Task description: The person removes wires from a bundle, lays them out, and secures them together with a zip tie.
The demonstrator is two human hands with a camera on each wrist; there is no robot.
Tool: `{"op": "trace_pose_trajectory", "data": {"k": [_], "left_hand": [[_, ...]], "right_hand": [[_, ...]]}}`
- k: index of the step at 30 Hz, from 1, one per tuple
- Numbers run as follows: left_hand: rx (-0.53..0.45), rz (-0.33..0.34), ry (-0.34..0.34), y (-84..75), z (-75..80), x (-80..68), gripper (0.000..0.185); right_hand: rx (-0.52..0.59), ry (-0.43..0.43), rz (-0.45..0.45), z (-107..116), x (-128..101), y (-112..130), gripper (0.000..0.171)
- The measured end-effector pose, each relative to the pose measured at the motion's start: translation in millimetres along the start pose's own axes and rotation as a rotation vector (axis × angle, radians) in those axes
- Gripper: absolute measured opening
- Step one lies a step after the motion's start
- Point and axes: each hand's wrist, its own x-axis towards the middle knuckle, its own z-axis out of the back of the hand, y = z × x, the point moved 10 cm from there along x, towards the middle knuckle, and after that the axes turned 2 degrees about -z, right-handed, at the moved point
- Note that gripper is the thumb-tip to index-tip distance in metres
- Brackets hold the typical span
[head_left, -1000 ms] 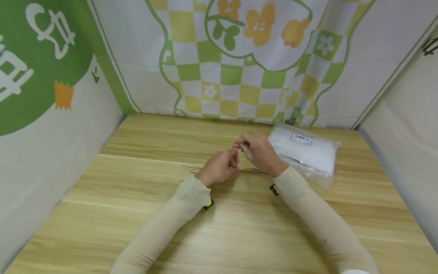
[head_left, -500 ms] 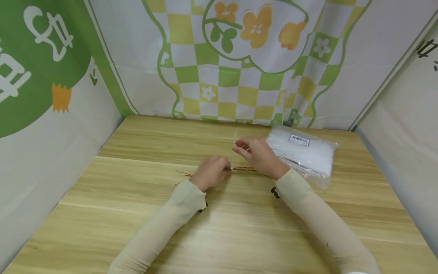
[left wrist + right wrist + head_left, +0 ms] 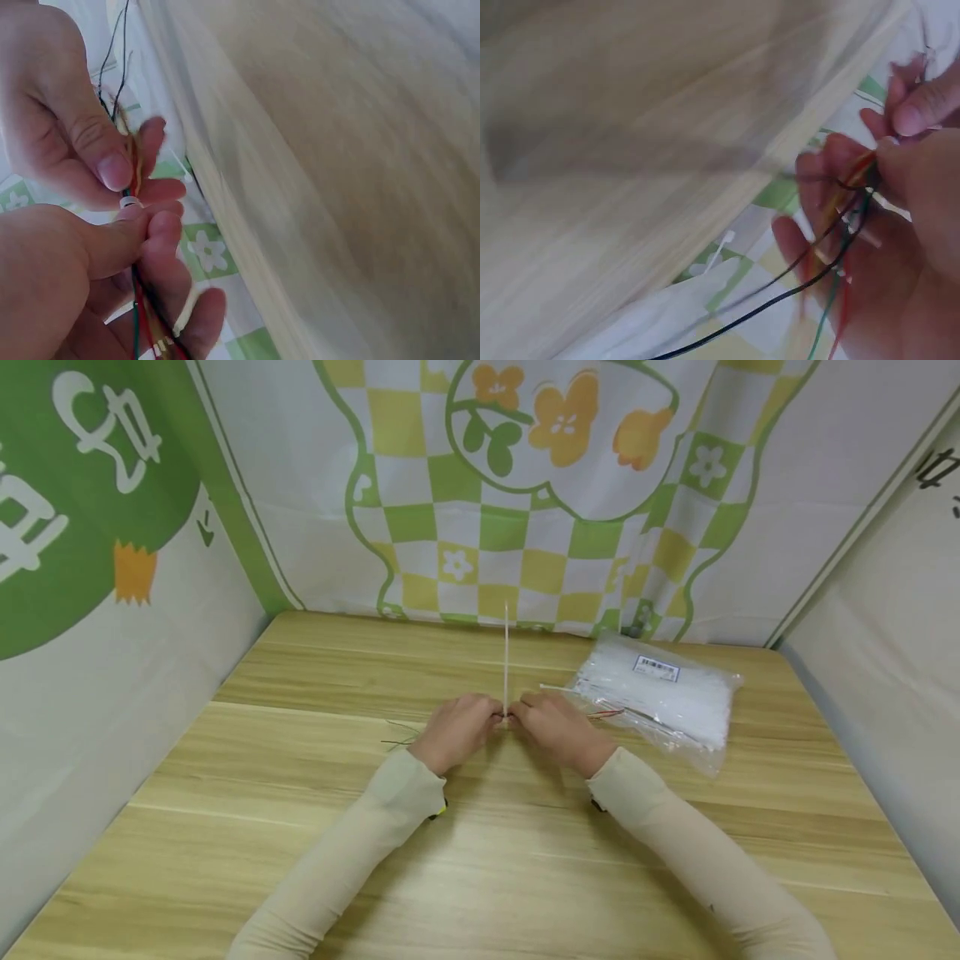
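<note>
A thin bundle of coloured wires [image 3: 609, 714] lies across the wooden table [image 3: 300, 827], and its red, green and black strands show close up [image 3: 136, 315] [image 3: 840, 225]. My left hand [image 3: 480, 718] and right hand [image 3: 528, 714] meet fingertip to fingertip over the bundle, and each pinches it. A white cable tie [image 3: 506, 652] stands upright from that spot, its small head [image 3: 129, 201] sitting between the fingers of both hands. The wire ends stick out left of my left hand [image 3: 397, 735] and right of my right hand.
A clear bag of white cable ties [image 3: 663, 697] with a barcode label lies at the back right of the table, with a loose tie [image 3: 558, 688] beside it. Printed cloth walls [image 3: 525, 485] close in the table at the back and on both sides.
My right hand came down from near the bag to meet the left hand on the wires. The cable tie now stands upright between the two hands.
</note>
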Motion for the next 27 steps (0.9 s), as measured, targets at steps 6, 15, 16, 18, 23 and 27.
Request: {"op": "trace_pose_trajectory", "data": {"k": [6,15,16,18,23,27], "left_hand": [[0.037,-0.015,0.024,-1.7,2.9,-1.7,0.011],[0.171,-0.025,0.006,0.5,10.6,-3.7,0.034],[0.181,-0.019,0.004,1.7,11.0,-3.8,0.032],[0.194,-0.008,0.004,4.2,10.7,-4.0,0.025],[0.230,-0.025,-0.001,6.5,9.8,-6.0,0.016],[0.267,-0.072,-0.019,6.7,11.5,-10.4,0.017]], "right_hand": [[-0.023,0.058,0.036,-2,-2,-1,0.013],[-0.005,0.067,-0.007,1,0,-14,0.010],[-0.018,0.065,-0.018,0,0,-15,0.010],[-0.035,0.058,-0.035,1,-1,-16,0.008],[-0.080,-0.008,-0.024,4,-3,-13,0.009],[-0.129,-0.050,-0.011,6,-5,-12,0.024]]}}
